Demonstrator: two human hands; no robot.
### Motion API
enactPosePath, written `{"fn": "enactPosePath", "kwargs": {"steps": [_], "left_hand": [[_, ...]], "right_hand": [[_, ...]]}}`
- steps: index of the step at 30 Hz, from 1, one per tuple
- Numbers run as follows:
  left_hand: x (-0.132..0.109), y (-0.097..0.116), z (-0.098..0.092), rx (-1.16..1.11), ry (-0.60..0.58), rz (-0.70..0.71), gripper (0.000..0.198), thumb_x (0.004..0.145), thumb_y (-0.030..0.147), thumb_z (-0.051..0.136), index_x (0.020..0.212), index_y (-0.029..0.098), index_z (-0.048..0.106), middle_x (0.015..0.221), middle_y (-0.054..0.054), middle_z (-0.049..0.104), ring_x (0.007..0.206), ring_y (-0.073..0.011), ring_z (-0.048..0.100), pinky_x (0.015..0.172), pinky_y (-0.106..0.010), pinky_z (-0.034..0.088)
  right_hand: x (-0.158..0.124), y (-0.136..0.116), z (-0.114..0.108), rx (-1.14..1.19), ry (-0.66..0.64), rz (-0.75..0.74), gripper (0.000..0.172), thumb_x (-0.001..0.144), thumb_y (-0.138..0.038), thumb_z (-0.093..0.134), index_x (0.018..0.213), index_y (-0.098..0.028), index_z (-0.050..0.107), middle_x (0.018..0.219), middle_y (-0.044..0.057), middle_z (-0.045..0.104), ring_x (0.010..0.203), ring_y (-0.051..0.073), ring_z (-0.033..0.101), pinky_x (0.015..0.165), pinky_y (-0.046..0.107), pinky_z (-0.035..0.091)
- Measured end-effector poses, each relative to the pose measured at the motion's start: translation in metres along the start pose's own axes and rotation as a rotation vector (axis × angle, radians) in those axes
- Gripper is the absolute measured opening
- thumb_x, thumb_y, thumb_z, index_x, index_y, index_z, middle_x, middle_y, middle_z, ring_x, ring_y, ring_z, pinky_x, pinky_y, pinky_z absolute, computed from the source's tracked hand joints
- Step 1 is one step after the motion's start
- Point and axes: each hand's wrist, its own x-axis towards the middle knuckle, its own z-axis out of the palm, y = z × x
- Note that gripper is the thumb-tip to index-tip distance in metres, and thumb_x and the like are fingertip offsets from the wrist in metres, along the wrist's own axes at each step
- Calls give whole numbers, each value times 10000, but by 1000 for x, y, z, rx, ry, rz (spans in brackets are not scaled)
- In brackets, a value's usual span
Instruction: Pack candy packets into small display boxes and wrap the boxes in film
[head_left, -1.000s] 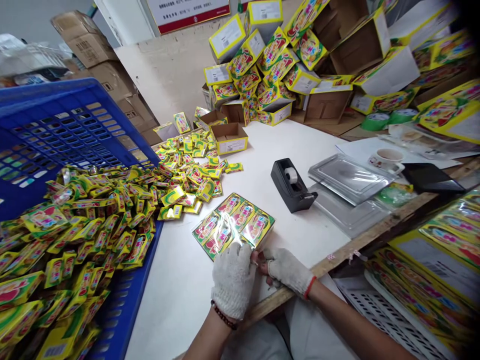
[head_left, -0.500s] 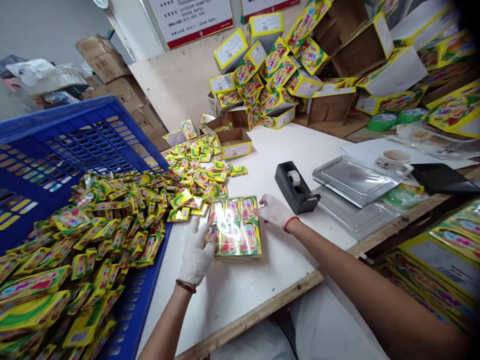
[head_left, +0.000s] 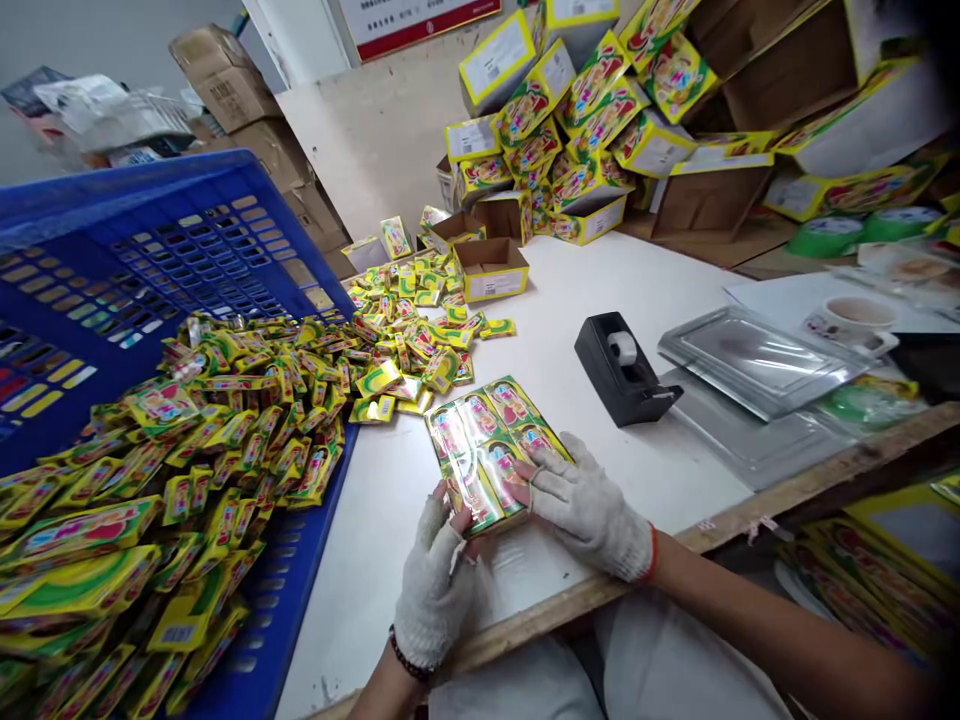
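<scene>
A flat block of small yellow-and-green printed boxes (head_left: 487, 440), laid side by side in a grid with a glossy top, lies turned at an angle on the white table. My left hand (head_left: 439, 580), in a white glove with bare fingertips, grips its near left corner, thumb against the edge. My right hand (head_left: 589, 505), gloved the same way, holds the right side, its fingers lying over the top edge. The undersides of the fingers are hidden. Just beyond the block, loose small boxes (head_left: 382, 385) lie heaped.
On the left a blue crate (head_left: 300, 560) is tipped, spilling many small boxes. A black tape dispenser (head_left: 622, 370) stands right of the block, beside clear plastic trays (head_left: 757, 350) and a cup (head_left: 851, 320). Display cartons (head_left: 491, 270) are piled at the back.
The block has turned on the table and its near side has come closer to me. My right hand has moved nearer, onto its right side; my left has shifted to the near corner.
</scene>
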Motion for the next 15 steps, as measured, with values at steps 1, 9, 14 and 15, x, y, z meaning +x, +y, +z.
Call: {"fn": "enactPosePath", "kwargs": {"steps": [1,9,14,15], "left_hand": [[4,-1,-4,24,-8,30,481,839,15,637,1277,187,533,1432,-191,497,1340,-252,496,1066,-398,508],[32,17,-27,-480,59,-757,236,909,383,607,1083,225,586,1124,-71,634,937,-179,674,770,-302,589],[65,14,-25,-879,-55,-1291,486,716,444,783,1038,164,552,747,10,576,584,-89,526,513,-196,466],[69,13,-25,-888,-82,-1317,468,668,408,816,969,150,568,697,13,568,545,-81,494,470,-180,424]], "right_hand": [[4,1,0,8,13,-28,340,927,-181,525,1250,-202,628,1291,68,662,1229,281,561,1113,574,322],[12,12,-6,94,44,-115,293,923,-125,482,1150,-156,665,1168,88,719,1137,214,642,1016,434,505],[6,14,-3,149,-1,-121,386,895,-108,466,1245,-167,617,1230,97,693,1217,212,606,1066,450,485],[7,12,-2,148,-10,-125,398,895,-101,464,1260,-169,607,1248,97,685,1223,209,603,1073,453,481]]}}
